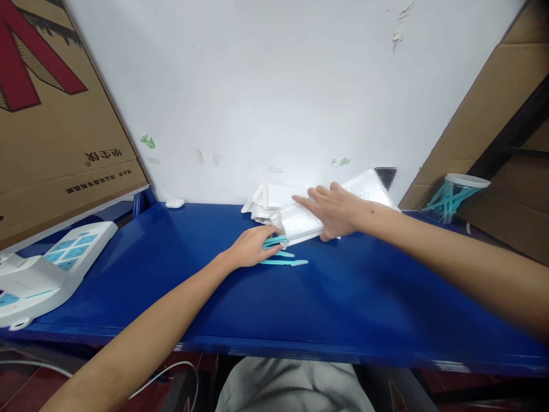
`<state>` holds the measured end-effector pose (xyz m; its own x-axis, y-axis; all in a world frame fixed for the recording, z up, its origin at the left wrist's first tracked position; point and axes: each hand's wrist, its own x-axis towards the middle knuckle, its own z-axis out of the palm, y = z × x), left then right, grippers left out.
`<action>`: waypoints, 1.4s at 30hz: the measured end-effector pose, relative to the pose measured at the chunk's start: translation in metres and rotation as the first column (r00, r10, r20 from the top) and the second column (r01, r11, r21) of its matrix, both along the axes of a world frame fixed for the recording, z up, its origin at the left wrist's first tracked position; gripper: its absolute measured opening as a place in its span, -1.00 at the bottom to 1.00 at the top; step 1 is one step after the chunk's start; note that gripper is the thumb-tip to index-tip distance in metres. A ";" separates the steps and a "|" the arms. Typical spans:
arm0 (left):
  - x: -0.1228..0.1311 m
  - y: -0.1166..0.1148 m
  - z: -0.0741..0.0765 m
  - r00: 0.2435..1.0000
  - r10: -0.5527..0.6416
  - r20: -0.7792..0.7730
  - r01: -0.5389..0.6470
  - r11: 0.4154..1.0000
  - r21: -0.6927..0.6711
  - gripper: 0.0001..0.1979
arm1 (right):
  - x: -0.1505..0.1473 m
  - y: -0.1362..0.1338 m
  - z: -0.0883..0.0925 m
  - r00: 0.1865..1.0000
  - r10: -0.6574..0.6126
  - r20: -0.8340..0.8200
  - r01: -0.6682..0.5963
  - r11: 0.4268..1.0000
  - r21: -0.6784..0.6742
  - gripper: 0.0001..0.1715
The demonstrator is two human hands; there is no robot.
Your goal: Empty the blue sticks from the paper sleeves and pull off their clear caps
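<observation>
My left hand (254, 247) is closed around slim turquoise sticks (274, 241) shaped like eyebrow razors, at the near left end of a clear plastic bag (298, 223). Two similar sticks (295, 263) lie on the blue table just below those fingers. Across the plastic rests my right hand (337, 209), thumb at the near edge and fingers over the far side, gripping it. How many layers of plastic lie there I cannot tell. Behind both hands, crumpled white packaging (259, 205) sits against the wall.
At the right stands a clear cup (450, 200) with a white rim, holding turquoise sticks. A white power strip (81, 246) with a plugged-in adapter lies left. One small white case (174, 203) sits by the wall. Cardboard (64, 131) flanks the blue table (343, 309).
</observation>
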<state>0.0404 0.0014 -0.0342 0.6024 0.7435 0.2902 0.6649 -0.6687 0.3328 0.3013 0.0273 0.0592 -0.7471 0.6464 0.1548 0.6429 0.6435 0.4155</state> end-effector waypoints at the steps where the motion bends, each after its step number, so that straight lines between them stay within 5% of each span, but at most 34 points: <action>1: 0.000 0.000 0.000 1.000 0.016 0.004 -0.016 1.000 -0.015 -0.61 | 0.001 -0.002 -0.003 1.000 -0.009 -0.006 0.009 1.000 -0.007 0.30; 13: -0.001 0.000 0.003 0.990 -0.072 -0.120 0.072 0.997 -0.008 -0.63 | -0.009 -0.023 -0.007 0.997 -0.045 -0.055 0.040 0.994 -0.097 0.05; 21: -0.010 -0.005 0.028 0.931 0.069 -0.359 -0.007 0.985 0.173 -0.68 | 0.027 -0.020 -0.017 0.982 -0.135 -0.135 0.101 0.967 -0.233 0.01; 25: -0.020 -0.004 0.031 0.912 0.085 -0.402 -0.026 0.989 0.148 -0.58 | 0.051 -0.026 -0.030 0.964 -0.216 -0.152 0.159 0.933 -0.323 0.06; 38: -0.033 0.003 0.030 0.956 0.029 -0.292 -0.037 0.999 -0.021 -0.54 | 0.121 -0.032 -0.052 0.904 -0.361 -0.228 0.244 0.875 -0.418 0.04; 42: -0.025 0.001 0.028 0.966 0.146 -0.213 -0.136 0.989 0.062 -0.45 | 0.128 -0.036 -0.053 0.876 -0.406 -0.260 0.250 0.843 -0.476 0.05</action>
<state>0.0155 0.0022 -0.0066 0.5448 0.8140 0.2014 0.8062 -0.5745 0.1416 0.4291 -0.0086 0.0065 -0.4290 0.9032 0.0164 0.8954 0.4276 -0.1246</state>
